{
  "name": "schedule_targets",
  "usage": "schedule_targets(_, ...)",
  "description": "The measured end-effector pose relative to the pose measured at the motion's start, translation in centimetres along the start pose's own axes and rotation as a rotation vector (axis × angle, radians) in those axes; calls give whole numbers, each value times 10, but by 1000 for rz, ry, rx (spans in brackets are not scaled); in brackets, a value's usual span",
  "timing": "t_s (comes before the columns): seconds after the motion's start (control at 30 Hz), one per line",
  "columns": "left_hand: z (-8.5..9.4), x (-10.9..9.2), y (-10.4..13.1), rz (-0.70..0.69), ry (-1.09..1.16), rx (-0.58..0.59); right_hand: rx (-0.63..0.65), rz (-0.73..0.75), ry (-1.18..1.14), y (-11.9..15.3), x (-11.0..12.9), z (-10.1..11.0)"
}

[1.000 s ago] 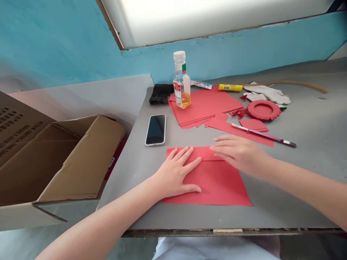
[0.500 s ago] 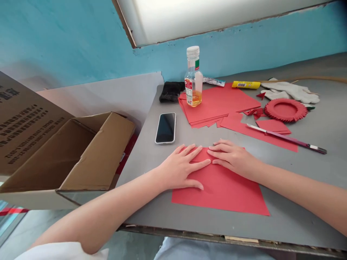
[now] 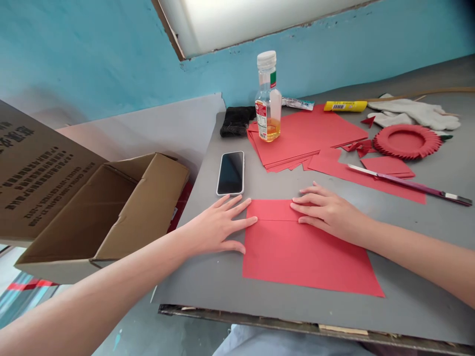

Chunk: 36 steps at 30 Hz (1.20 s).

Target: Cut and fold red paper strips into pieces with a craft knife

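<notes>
Fingers point(image 3: 237, 225) of the person's left hand point(image 3: 213, 225) spread wide and flat, gripping nothing; from where I stand, the index tip touches the left edge of a red sheet point(image 3: 308, 259), with the thumb tip right by that same edge. The right hand point(image 3: 330, 212) lies palm down with its fingers stretched out and only slightly parted, no grip there either, their tips on the right part of the folded strip point(image 3: 274, 209) along the sheet's far side. That sheet lies flat on the grey table point(image 3: 193, 287), close to the near edge, between the two hands. Just beyond the left fingertips is a phone point(image 3: 230, 173), screen up and dark. Farther back, a bottle point(image 3: 261, 91) with a little amber liquid stands on a stack of red paper point(image 3: 319, 131). Over to the right, a purple-handled cutter point(image 3: 411, 186) rests partly across a red strip, nearer than a pleated red disc point(image 3: 406, 141).
</notes>
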<state>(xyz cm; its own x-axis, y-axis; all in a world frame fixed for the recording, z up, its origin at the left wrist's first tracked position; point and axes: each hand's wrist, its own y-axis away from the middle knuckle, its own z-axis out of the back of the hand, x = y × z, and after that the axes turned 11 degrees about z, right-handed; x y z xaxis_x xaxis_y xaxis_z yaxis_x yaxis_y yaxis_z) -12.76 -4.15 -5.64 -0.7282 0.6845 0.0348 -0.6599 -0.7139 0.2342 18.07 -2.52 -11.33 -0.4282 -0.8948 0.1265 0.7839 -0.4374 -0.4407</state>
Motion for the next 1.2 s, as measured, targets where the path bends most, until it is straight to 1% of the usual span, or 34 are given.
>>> schedule_targets(0.1,3,4,11,41,-38,-12,21,-10,-8,0,0,0)
schedule_targets(0.17,12,8,18,66,-81,-35,27,-7,0,0,1,1)
schedule_targets(0.23,22,6,20,116,-120,-108,28,4,13,0,0,1)
schedule_targets(0.3,31,-6,12,179,-112,-237,27,16,19,-1,-1,1)
schedule_targets(0.33,32,-17,4,192,-78,-307,24,22,21,-1,-1,0)
schedule_targets(0.37,30,-29,-6,183,-37,-338,20,26,23,-1,-1,-1)
schedule_targets(0.4,27,-43,-18,149,3,-338,16,27,28,-1,-1,-1)
schedule_targets(0.43,21,-57,-30,118,34,-306,12,26,35,-1,-1,-2)
schedule_targets(0.47,14,-69,-40,99,63,-252,6,21,46,-2,0,-3)
schedule_targets(0.5,6,-78,-49,78,97,-190,2,15,57,-2,1,-3)
schedule_targets(0.57,-7,-88,-60,86,166,-128,-3,3,78,-1,1,-3)
schedule_targets(0.67,-14,-87,-62,96,225,-100,16,-14,104,8,-2,3)
schedule_targets(0.8,-10,-80,-57,57,268,-90,60,-68,131,32,-12,19)
schedule_targets(0.93,-8,-80,-58,30,289,-80,101,-140,125,53,-18,33)
schedule_targets(1.07,-7,-79,-58,35,277,-75,101,-172,110,60,-18,38)
schedule_targets(1.2,-9,-68,-50,46,226,-79,86,-177,113,67,-19,38)
